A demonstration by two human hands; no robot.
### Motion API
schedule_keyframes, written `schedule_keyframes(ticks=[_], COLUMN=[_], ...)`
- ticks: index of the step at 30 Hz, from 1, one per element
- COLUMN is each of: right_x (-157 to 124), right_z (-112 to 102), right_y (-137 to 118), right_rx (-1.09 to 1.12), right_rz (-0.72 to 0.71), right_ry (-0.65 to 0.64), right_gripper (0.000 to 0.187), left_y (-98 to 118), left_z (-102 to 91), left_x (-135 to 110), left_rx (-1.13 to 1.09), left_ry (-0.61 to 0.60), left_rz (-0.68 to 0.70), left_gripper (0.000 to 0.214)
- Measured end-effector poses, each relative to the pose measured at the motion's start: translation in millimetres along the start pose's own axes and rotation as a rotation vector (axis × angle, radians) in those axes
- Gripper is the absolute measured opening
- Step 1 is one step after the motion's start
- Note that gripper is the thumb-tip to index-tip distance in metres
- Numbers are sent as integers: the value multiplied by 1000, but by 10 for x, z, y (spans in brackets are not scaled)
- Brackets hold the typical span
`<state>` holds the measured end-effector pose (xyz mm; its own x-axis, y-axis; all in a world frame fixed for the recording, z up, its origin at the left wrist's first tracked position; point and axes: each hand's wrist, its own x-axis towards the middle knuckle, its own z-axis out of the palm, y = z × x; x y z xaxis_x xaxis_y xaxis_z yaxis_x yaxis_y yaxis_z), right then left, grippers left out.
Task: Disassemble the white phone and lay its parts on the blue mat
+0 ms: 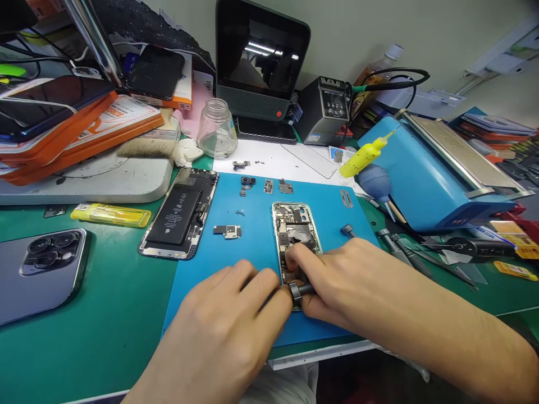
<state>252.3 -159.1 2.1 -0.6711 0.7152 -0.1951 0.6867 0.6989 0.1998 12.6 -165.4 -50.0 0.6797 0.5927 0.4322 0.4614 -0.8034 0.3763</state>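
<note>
An opened phone body point(295, 227) with bare circuit parts lies on a blue work mat point(252, 247). My right hand point(337, 280) grips a small dark screwdriver point(300, 291) and its fingers press down on the phone's lower half. My left hand point(227, 320) rests on the mat at the phone's lower left edge, fingers curled against the frame and touching the screwdriver's end. Whether it grips the phone is unclear. A second opened phone with a black battery point(179, 216) lies to the left. Small removed parts point(227, 230) are scattered on the mat.
A purple phone point(40, 272) lies face down at far left beside a yellow pack point(112, 215). Behind are a glass jar point(217, 130), a dark screen unit point(261, 62), a soldering station point(324, 109), a yellow bottle point(364, 157), a blue machine point(433, 174) and tweezers point(404, 252).
</note>
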Motion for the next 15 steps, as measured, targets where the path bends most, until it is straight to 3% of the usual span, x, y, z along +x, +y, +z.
schedule_keyframes(ticks=[7,11,15], right_x=[-86,-241,-408], right_z=[-68,-70,52], right_y=[23,7,-225], right_rx=[130,324,512], right_rz=[51,183,379], right_ry=[41,218,366], right_gripper=[18,33,45], left_y=[-4,-15,-16], left_z=[11,4,1], left_x=[-9,-23,-51], left_rx=[-4,10,17], left_ry=[7,3,-27], left_rz=[6,11,-1], left_gripper=[15,21,24])
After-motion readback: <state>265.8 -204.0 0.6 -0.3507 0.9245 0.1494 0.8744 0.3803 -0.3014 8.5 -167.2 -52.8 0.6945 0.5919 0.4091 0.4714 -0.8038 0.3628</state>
